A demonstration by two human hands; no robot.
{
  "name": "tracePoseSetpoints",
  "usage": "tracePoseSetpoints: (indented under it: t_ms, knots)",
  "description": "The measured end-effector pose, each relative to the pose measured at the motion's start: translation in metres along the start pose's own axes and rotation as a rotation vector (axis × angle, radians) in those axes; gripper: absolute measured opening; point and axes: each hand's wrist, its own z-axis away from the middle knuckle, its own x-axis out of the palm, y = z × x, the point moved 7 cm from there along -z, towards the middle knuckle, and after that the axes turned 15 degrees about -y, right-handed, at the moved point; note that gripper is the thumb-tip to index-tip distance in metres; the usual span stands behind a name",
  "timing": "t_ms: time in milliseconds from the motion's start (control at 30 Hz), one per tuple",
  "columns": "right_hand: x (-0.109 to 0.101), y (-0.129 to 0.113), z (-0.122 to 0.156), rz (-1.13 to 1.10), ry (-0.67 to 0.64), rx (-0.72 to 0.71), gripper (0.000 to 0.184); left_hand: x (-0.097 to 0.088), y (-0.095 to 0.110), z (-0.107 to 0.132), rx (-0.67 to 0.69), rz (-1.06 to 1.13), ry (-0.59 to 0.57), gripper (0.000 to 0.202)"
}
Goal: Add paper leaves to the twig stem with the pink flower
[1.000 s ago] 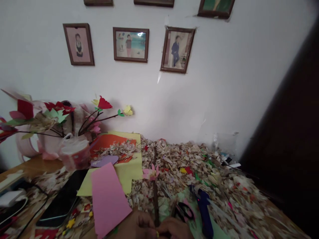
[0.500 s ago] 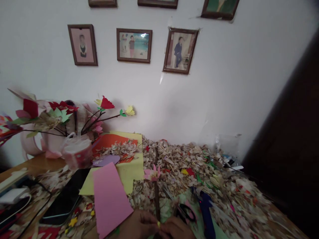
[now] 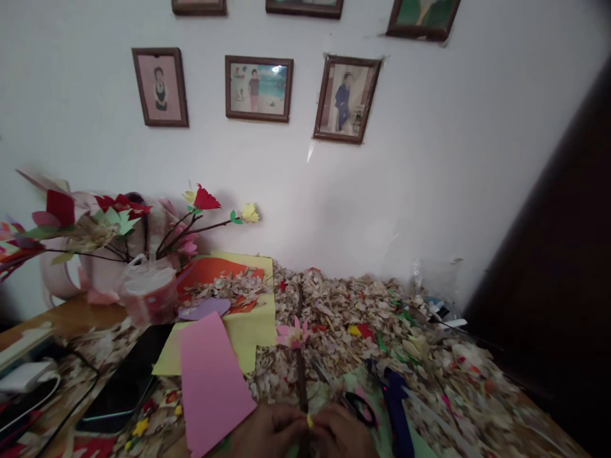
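Left hand (image 3: 270,432) and right hand (image 3: 341,436) pinch together around a twig stem (image 3: 300,375) and yellow paper bit (image 3: 310,420), one pink paper flower (image 3: 292,334) already on it.

Left hand (image 3: 270,429) and right hand (image 3: 341,434) close together at front edge of tabletop (image 3: 62,315), holding thin brown twig (image 3: 300,369). Pink paper flower (image 3: 292,333) on twig, above hands. Tiny yellow paper bit (image 3: 310,420) between hands.

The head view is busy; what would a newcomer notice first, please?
A heap of paper scraps covers the table's right side, with a pink paper sheet beside it at front. Red and yellow paper flowers rise at left against the white wall. At bottom centre, the left hand and right hand grip a twig bearing a pink paper flower.
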Motion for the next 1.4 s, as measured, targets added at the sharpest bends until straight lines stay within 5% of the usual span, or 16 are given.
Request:
tracePoseSetpoints:
  t_ms: [67,233,467,700,1400]
  knots:
    - [-0.008,0.006,-0.008,-0.066,-0.078,0.074,0.022,-0.006,0.004,-0.002,0.045,0.032,0.064,0.032]
    - [-0.025,0.002,-0.026,-0.070,-0.238,0.286,0.032,-0.019,0.002,-0.003,0.027,0.088,0.172,0.029]
    - [-0.012,-0.009,-0.039,0.011,-0.481,0.337,0.041,-0.018,0.013,0.003,0.024,-0.128,0.153,0.026]
    - [-0.004,-0.006,-0.040,0.051,-0.528,0.321,0.044,-0.008,0.021,0.007,-0.057,-0.542,0.026,0.020]
    - [0.000,-0.010,-0.041,0.012,-0.542,0.281,0.037,0.007,0.029,0.008,-0.068,-0.609,-0.189,0.022]
